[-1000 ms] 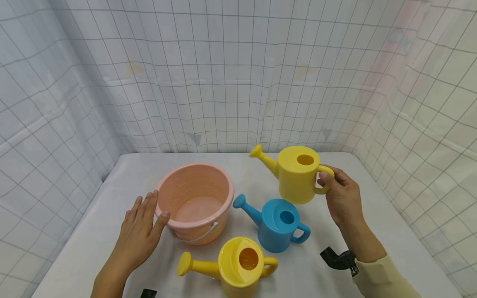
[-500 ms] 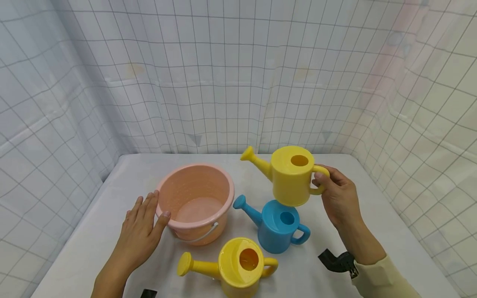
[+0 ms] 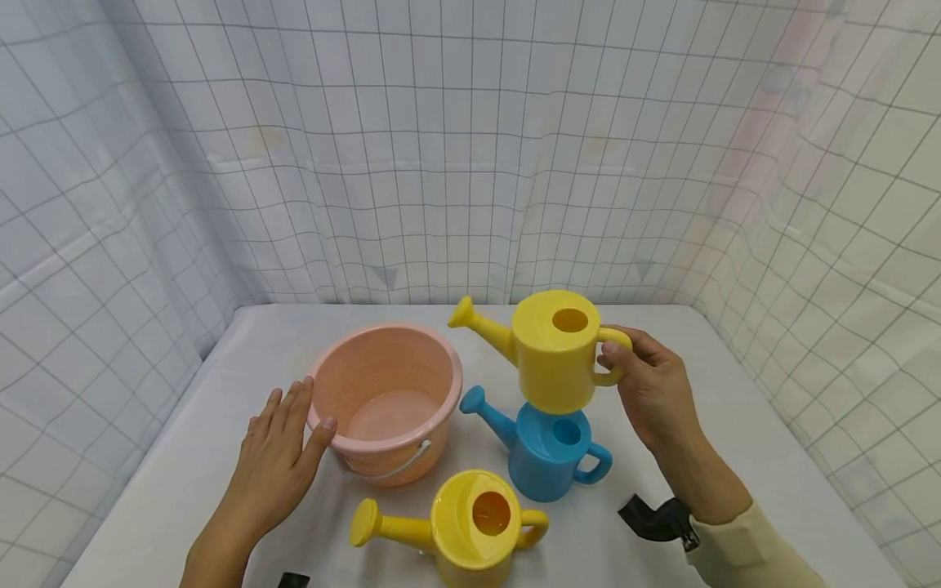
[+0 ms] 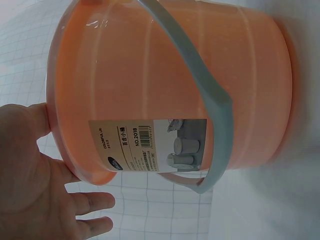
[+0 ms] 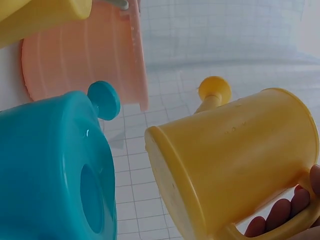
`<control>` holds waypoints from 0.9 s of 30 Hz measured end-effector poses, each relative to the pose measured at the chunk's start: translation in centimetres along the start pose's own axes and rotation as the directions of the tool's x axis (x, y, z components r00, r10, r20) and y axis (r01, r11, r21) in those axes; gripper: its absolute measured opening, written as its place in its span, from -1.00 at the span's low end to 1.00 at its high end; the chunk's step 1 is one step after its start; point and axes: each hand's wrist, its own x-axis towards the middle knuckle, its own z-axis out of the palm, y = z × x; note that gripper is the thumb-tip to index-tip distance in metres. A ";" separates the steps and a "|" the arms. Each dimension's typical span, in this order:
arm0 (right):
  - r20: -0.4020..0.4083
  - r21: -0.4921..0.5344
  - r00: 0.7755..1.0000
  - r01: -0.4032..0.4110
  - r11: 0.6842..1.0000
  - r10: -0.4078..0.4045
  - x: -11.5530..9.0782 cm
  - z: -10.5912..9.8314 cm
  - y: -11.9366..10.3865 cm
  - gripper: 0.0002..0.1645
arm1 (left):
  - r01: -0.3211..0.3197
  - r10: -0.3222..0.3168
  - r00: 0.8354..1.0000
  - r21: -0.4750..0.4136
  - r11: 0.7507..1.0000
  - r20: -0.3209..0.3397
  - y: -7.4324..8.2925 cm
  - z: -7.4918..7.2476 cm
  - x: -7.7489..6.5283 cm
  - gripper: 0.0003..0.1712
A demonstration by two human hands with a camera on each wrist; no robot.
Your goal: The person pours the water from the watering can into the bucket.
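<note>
My right hand (image 3: 654, 390) grips the handle of a yellow watering can (image 3: 555, 359), held in the air behind and above a blue watering can (image 3: 547, 461). Its spout points left toward the pink bucket (image 3: 397, 445). In the right wrist view, curled fingers (image 5: 280, 214) pass through the handle of this yellow can (image 5: 235, 155). My left hand (image 3: 272, 461) lies with fairly straight fingers against the bucket's left rim. The left wrist view shows thumb and fingers touching that rim, plus the bucket's label (image 4: 150, 145) and grey handle (image 4: 220, 120).
A second yellow watering can (image 3: 474, 531) stands at the front, with liquid visible in its opening. The blue can stands upright between it and the raised one. White gridded curtains (image 3: 470, 163) enclose the white tabletop (image 3: 294, 322) at the back and sides.
My right hand has carried the raised yellow watering can left, toward the bucket, and it now overlaps the blue can's top in view. The left hand and bucket have stayed put.
</note>
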 end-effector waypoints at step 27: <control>0.127 -0.041 0.991 -0.027 0.999 0.032 0.5 3.3 0.1 -0.60 | 0.002 -0.002 1.000 0.005 1.000 -0.005 0.1 0.0 0.0 -0.21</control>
